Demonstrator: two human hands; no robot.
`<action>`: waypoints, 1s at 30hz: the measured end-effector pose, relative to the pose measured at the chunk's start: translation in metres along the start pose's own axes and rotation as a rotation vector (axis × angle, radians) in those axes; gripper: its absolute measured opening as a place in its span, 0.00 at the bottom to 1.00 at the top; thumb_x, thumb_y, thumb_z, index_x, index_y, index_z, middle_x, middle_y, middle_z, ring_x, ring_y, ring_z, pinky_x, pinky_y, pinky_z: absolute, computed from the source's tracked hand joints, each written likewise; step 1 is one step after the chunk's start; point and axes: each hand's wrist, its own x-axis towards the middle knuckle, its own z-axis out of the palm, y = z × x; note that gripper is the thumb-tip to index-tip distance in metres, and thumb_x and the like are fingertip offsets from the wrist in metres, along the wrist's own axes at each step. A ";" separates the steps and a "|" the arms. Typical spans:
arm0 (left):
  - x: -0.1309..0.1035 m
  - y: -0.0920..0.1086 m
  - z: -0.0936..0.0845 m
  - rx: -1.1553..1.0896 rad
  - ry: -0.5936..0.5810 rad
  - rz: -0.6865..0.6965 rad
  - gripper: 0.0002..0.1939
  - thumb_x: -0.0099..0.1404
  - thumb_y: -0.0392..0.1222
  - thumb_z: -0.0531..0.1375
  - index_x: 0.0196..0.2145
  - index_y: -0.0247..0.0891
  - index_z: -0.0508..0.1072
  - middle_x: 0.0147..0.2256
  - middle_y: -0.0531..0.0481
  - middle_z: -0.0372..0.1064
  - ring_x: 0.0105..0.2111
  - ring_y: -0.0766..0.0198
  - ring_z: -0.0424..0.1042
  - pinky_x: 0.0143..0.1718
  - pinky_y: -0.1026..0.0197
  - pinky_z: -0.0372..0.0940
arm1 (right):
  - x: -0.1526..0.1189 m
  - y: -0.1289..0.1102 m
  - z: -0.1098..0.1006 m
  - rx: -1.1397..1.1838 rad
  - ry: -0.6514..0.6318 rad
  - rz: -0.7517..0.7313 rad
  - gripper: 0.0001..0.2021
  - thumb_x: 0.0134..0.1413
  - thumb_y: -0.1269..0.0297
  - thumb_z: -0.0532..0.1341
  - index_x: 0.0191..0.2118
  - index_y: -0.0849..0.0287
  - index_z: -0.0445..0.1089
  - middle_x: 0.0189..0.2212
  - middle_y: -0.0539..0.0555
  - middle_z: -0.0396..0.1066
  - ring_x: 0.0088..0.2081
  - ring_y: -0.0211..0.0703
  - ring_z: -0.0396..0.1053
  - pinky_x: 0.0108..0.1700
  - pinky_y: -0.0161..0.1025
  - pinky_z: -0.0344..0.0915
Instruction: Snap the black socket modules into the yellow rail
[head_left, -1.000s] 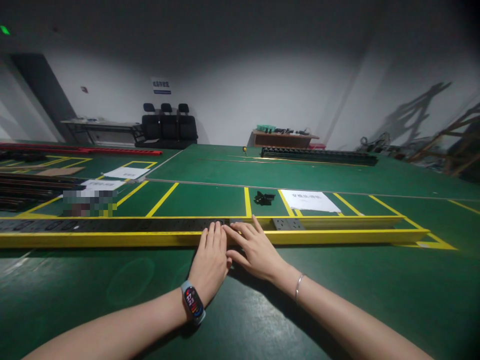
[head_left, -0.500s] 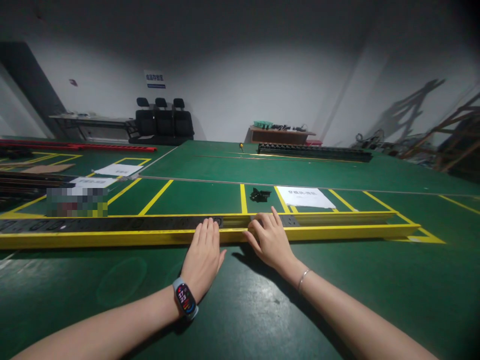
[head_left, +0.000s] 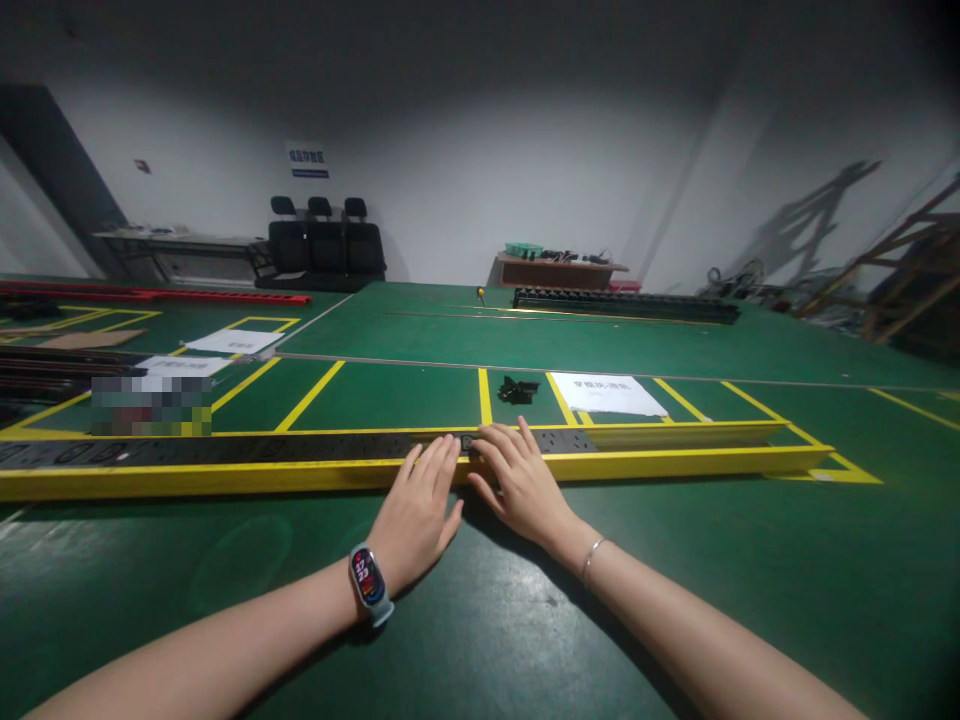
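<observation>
A long yellow channel point(head_left: 675, 465) lies across the green table in front of me. Black socket modules point(head_left: 300, 447) sit inside it along the left part. More of the black strip, with socket holes point(head_left: 574, 441), shows just right of my hands. My left hand point(head_left: 420, 510) lies over the channel's near edge, fingers stretched out and fingertips at the black strip. Close beside it, my right hand point(head_left: 521, 485) rests over the channel with fingers spread and lightly bent, touching the strip. A round-framed socket point(head_left: 466, 442) shows between the two hands. What lies under the fingertips is partly hidden.
Beyond the channel are small black parts point(head_left: 519, 390) and a white paper sheet point(head_left: 611, 395) among yellow tape lines. A black rail point(head_left: 622, 304) lies farther back, with a small yellow-handled tool point(head_left: 481, 295) near it. Red rails point(head_left: 157, 294) and more papers point(head_left: 232, 341) lie left.
My left hand has moved right, and the round-framed socket near its fingertips has slid right along the channel. My right hand has shifted slightly left. The gap between the hands has narrowed.
</observation>
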 end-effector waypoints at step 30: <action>0.000 -0.002 -0.018 0.208 -0.118 -0.230 0.33 0.64 0.47 0.53 0.62 0.26 0.52 0.56 0.25 0.58 0.58 0.42 0.57 0.59 0.40 0.46 | -0.001 -0.007 0.003 0.009 0.019 0.043 0.18 0.60 0.56 0.53 0.52 0.59 0.63 0.47 0.58 0.66 0.53 0.51 0.60 0.63 0.63 0.38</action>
